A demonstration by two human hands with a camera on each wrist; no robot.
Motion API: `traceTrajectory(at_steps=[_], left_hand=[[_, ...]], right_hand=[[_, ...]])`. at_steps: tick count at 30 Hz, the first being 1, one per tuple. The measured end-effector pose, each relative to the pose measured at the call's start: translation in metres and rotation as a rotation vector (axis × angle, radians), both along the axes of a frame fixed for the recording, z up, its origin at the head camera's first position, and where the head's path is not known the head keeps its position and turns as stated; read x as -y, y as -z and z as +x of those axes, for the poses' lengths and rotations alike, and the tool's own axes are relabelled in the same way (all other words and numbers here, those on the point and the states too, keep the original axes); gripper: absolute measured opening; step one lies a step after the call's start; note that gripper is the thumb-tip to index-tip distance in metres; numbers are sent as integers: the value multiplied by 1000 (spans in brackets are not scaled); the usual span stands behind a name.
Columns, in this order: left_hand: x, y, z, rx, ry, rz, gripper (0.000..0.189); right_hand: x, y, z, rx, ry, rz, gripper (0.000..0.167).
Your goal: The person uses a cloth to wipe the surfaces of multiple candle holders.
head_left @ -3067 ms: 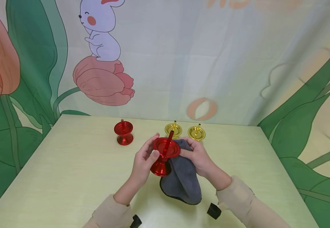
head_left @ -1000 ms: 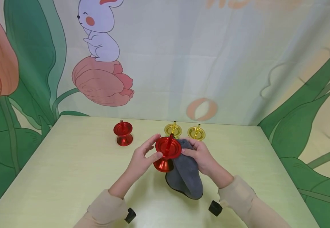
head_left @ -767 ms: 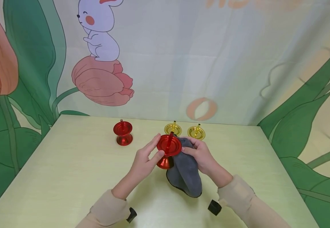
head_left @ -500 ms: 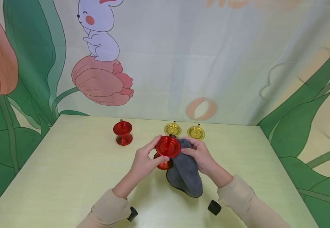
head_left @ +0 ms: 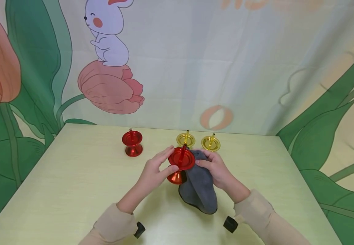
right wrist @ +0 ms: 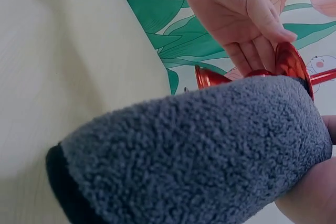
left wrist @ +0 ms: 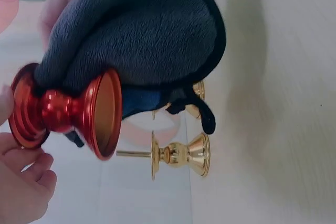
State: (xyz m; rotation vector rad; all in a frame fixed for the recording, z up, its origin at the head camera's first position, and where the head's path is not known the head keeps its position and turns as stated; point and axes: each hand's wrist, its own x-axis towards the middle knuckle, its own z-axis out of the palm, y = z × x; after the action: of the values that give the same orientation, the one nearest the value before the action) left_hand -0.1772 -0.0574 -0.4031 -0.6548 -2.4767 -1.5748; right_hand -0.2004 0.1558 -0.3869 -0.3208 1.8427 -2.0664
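A shiny red candle holder (head_left: 177, 177), with a dish, a central spike and a flared base, is held up over the table. My left hand (head_left: 155, 172) grips its dish rim between thumb and fingers, from the left. On the opposite side, my right hand (head_left: 215, 166) pinches a dark grey cloth (head_left: 199, 190) against the dish and stem, and the rest of the cloth hangs down. In the left wrist view the cloth (left wrist: 142, 35) wraps the far side of the stem. From the right wrist, the fuzzy cloth (right wrist: 205, 150) hides most of the holder's middle.
Another red candle holder (head_left: 133, 144) stands at the back left of the table (head_left: 72, 190). Two gold ones, a nearer-centre candle holder (head_left: 185, 140) and a right-hand candle holder (head_left: 210, 143), stand near the back edge. Behind hangs a printed curtain (head_left: 241, 68).
The red candle holder has shifted slightly right and turned a little, its tilt wavering. My left fingers have shifted along the rim. The cloth's hanging end has moved slightly right and up.
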Motion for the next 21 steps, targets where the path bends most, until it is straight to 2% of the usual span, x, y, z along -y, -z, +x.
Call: traceTrajectory(at_steps=[3, 6, 11, 15, 18, 21], left_hand=[[-4, 0, 2, -51, 1, -46, 57], [-8, 1, 3, -33, -23, -75, 66], [-19, 4, 5, -40, -153, -106, 85], [-23, 4, 6, -72, -234, -69, 83], [-21, 4, 5, -48, -216, -27, 80], [-16, 3, 2, 32, -125, 6, 78]], right_hand=[[1, 0, 0, 5, 24, -11, 37], [1, 1, 0, 11, 36, -27, 34], [3, 2, 0, -19, 36, -26, 34], [5, 2, 1, -51, 28, -1, 36], [4, 2, 1, -46, 15, 13, 36], [1, 2, 0, -23, -19, 21, 36]])
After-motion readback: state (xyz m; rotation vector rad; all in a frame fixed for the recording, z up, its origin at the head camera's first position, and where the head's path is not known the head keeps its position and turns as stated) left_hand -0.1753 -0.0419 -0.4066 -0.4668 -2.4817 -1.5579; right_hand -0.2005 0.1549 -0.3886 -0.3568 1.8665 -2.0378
